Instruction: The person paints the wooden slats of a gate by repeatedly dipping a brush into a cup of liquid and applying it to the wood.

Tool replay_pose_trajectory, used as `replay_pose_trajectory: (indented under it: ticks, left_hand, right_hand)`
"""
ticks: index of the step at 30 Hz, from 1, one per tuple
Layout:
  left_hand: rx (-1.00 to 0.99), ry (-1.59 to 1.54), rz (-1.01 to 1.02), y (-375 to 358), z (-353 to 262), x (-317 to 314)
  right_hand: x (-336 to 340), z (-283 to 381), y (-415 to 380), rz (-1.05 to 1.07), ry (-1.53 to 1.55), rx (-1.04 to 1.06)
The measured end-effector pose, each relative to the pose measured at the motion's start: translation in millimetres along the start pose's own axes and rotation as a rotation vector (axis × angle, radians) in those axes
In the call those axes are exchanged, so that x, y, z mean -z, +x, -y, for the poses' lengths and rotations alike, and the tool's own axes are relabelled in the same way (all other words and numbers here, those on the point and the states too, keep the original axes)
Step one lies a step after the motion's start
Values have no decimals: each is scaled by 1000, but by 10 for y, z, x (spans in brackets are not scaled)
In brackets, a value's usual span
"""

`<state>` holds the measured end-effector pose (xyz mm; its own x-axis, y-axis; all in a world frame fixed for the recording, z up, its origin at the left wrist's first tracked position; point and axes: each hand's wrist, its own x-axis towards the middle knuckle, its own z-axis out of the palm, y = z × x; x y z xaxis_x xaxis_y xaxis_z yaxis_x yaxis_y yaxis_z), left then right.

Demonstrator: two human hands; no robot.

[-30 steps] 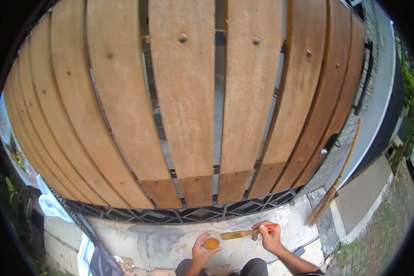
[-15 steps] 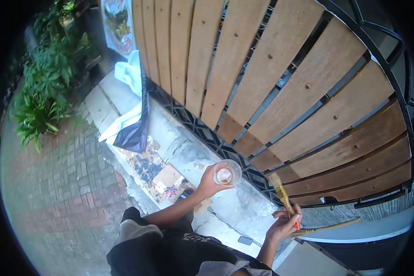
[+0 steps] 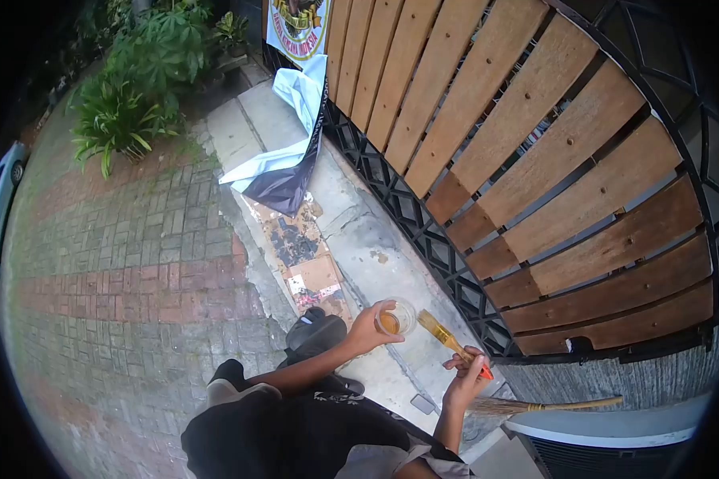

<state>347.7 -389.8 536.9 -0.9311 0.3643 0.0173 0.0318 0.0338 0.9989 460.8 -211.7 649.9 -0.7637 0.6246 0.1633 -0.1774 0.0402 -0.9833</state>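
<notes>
While the camera tilts down and sideways, I see the gate (image 3: 535, 160) filling the right of the view, its wooden slats bolted to a black metal frame; the lower ends of several slats look darker, which I judge to be fresh coating. Below it runs a concrete step (image 3: 359, 239), and left of that the brick paving (image 3: 120, 263) with plants (image 3: 128, 96) at its far end. A cloth (image 3: 284, 152) hangs from the gate and trails onto the step, perhaps to shield it from drips. Stained cardboard (image 3: 307, 263) lies flat on the step, likely for the same reason. A broom (image 3: 543, 405) lies on the ground near the gate's foot. My left hand (image 3: 365, 329) is closed around a clear cup (image 3: 395, 318) with amber liquid in its bottom, held upright and level so nothing spills. My right hand (image 3: 465, 382) grips the orange handle of a brush (image 3: 447, 339), bristles pointing at the cup and just beside its rim, close enough for dipping.
</notes>
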Motion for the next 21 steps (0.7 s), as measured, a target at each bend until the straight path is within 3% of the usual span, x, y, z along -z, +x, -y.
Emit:
replay_pose_trajectory:
  ticks: [3,8,11,15,19,21]
  left_hand:
    - [3,-4,127,-110,91,154]
    - [-100,-89,299,-251,266,491]
    - [-225,-35,337,-377,476,921]
    - [-193,24,380,-641,551,1604]
    - [-22,-50,354,-1006,569,2195]
    - [-28,14,368,-1161,666,2431]
  right_hand:
    - [8,76,-419,-79,-126,98]
    - [-281,89,-1158,-440,-63,54]
    - [-660,-137,-1658,-567,-61,106]
    - [-1568,-149,-2100,-799,142,-75]
    - [-1952,-144,-2448,-377,-248,-35]
    - [-2127,-79,-2481,-344,-280,-27]
